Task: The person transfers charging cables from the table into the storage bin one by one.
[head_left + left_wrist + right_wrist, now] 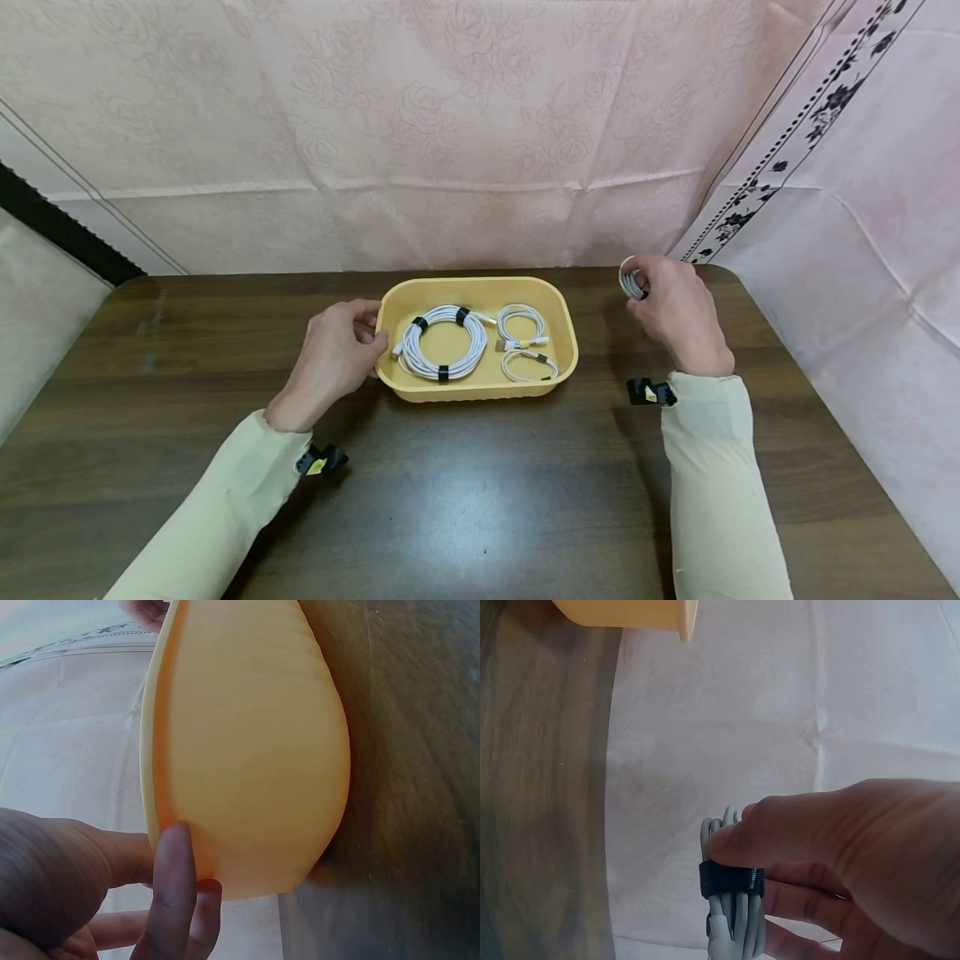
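My left hand (330,354) grips the left end of a yellow plastic tray (468,393), fingertips on its wall just below the rim. Inside the tray lie a large coil of white cable (480,340) bound with black straps and, to its right, two smaller coils, the upper cable (525,307) showing a USB plug. Off to the tray's right, my right hand (682,321) pinches a bundled cable (739,922), light grey in the right wrist view, between thumb and fingers. A black strap (727,879) wraps this bundle. The hand partly hides the bundle in the head view.
The dark wooden table (465,500) extends under both arms. Beyond its back edge hangs a pale rose-patterned cloth (450,150), and another cloth with a black floral border (832,100) is at the right. Black wrist devices (322,460) show at both cuffs.
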A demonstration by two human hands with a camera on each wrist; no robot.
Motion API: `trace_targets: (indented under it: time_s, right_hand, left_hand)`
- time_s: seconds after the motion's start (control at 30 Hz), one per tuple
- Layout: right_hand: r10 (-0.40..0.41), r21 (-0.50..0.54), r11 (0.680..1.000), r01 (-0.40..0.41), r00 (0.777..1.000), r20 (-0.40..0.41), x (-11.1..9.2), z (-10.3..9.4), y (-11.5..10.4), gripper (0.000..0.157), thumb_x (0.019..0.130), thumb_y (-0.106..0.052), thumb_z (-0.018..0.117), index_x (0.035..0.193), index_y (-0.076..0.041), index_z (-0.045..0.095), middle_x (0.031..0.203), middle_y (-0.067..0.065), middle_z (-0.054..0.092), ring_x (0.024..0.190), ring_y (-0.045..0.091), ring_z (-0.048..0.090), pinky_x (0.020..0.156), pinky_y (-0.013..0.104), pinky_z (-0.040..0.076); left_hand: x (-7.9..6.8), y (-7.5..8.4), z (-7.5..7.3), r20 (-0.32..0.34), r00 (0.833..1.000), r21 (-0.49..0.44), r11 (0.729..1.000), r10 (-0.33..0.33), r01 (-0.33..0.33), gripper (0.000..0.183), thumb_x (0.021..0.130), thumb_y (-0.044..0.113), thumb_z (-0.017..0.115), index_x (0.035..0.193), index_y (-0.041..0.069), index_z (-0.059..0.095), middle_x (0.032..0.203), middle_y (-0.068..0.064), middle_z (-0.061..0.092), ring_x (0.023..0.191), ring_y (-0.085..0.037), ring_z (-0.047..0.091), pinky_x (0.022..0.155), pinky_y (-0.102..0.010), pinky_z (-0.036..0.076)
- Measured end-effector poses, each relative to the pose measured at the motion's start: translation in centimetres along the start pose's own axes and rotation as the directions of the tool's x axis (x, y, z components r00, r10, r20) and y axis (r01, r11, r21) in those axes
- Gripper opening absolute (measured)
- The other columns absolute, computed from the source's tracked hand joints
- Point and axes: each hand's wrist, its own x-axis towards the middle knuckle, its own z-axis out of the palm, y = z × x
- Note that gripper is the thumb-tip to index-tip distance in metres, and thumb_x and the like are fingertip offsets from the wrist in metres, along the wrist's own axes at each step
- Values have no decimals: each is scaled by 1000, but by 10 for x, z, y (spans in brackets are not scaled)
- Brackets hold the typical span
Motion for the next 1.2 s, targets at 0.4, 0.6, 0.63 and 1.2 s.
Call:
trace_targets:
  time_s: [0.4,0.6,0.63,1.2]
  right_hand:
    - [-27,18,999,26,1000,13,1,2,-6,34,86,2,68,119,-6,69,99,18,68,85,33,59,72,51,51]
    - [-48,17,999,47,999,14,2,2,-8,35,84,2,69,118,-7,69,97,17,67,84,33,59,72,51,50]
    - [-52,17,999,52,999,13,1,2,-9,35,84,2,69,118,-7,69,96,16,67,84,33,59,72,51,49]
    - [-107,17,994,107,994,-14,0,3,-15,35,80,5,67,110,-13,71,89,9,63,83,30,56,70,50,46]
  left_hand:
    - [0,0,0,2,1000,-4,1000,-6,6,45,96,7,61,140,-1,56,114,-18,62,86,-25,67,56,-26,60]
    - [0,0,0,0,1000,-4,1000,0,0,45,96,7,61,140,-1,57,113,-18,63,84,-25,68,56,-26,60]
    - [0,0,0,-1,1000,-4,1000,1,-1,45,96,7,61,140,-1,57,113,-18,63,84,-25,68,56,-26,60]
    - [1,-2,0,-11,999,0,1000,30,-30,43,96,8,60,138,-1,59,111,-17,65,77,-20,70,53,-27,59]
